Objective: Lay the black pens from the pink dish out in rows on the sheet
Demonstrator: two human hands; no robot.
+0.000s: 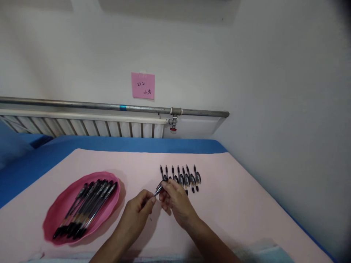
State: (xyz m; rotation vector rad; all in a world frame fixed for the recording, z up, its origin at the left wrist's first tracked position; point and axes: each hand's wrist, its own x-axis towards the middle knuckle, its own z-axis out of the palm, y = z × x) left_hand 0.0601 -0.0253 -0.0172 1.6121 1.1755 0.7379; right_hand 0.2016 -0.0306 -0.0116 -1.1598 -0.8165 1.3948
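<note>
Between my two hands is a small pen part point(159, 189), clear and black, tilted up to the right. The thumb and fingers of my left hand point(137, 210) pinch its lower end. My right hand point(177, 201) grips the upper, black end, which looks like a pen cap; its fingers hide part of it. Just beyond my right hand lies a row of pen barrels with black grips point(195, 169), tips pointing away from me. Loose black pen caps point(187, 179) lie among them, some partly covered by my fingers.
At the left, a pink scalloped dish point(48, 219) holds several capped black pens point(90, 204). A pale pink sheet point(233, 212) covers the blue surface point(164, 145). Behind are a radiator point(123, 128), a pipe with a red valve point(173, 129), and a pink note point(143, 86) on the wall.
</note>
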